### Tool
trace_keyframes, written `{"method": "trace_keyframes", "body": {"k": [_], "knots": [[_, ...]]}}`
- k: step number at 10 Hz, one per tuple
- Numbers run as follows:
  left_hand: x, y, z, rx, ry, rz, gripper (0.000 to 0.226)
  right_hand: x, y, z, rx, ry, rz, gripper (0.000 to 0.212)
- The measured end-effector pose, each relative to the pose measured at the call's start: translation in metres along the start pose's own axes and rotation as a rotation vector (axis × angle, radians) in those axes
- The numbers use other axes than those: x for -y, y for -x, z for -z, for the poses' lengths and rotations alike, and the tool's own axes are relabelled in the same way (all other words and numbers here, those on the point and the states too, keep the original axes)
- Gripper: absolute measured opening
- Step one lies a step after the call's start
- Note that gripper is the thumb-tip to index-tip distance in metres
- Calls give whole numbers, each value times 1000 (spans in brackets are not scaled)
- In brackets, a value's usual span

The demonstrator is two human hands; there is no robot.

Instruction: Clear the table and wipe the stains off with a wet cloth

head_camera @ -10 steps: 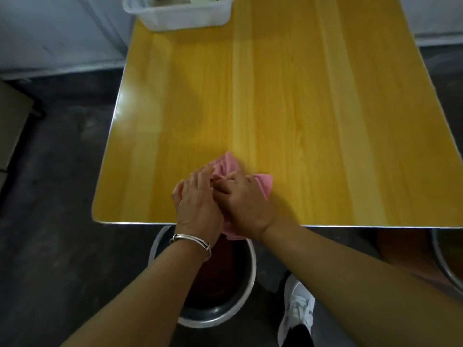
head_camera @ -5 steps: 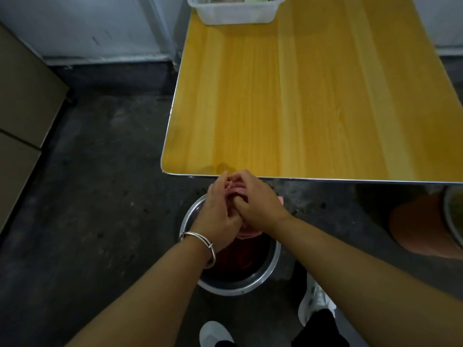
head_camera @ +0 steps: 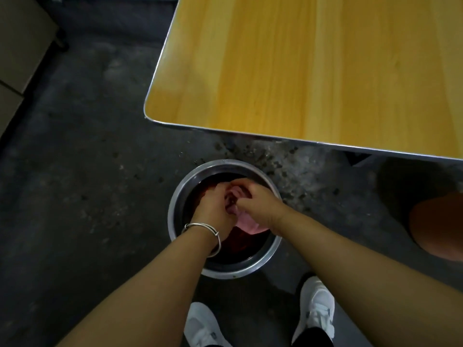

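A pink cloth (head_camera: 246, 222) is bunched between both my hands, low inside a round metal basin (head_camera: 220, 270) on the floor. My left hand (head_camera: 215, 209), with a silver bangle at the wrist, grips the cloth from the left. My right hand (head_camera: 259, 205) grips it from the right. The basin holds dark reddish water. The yellow wooden table (head_camera: 313, 66) with a metal rim fills the upper right, and the part in view bears nothing.
The floor is dark concrete with wet specks between the basin and the table edge. My white shoes (head_camera: 317, 309) stand just behind the basin. An orange-brown round object (head_camera: 437, 226) sits at the right edge. Beige boxes (head_camera: 17, 46) stand at the far left.
Both hands took the pink cloth off the table's front edge and lowered it into the basin on the floor. My view tilted down, so the white tub has left the frame.
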State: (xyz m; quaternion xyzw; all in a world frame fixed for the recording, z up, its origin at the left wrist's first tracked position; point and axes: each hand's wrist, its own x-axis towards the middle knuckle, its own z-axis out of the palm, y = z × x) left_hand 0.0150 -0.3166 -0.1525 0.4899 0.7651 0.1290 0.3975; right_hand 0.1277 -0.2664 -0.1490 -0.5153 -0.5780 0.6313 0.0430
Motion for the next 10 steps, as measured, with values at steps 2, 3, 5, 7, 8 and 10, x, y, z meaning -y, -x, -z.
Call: {"method": "trace_keyframes", "body": {"k": [2,3,5,7,8,10], "knots": [[40,-33,-46,-37,-116,120,52,-46,-43,-9,74,231,-5,47],[62,-46,-68,-51,-100,152,51,-74,-67,-18,85,275,18,43],[104,-75,-97,-46,-3,185,53,-119,-113,-37,97,299,-16,44],[131,-100,-115,76,38,224,66,-153,-150,-53,85,381,-9,43],[138,-106,-119,99,20,228,68,-163,-167,-55,111,542,-25,51],[124,-106,-105,87,-59,251,54,-154,-159,-54,11,401,3,48]]}}
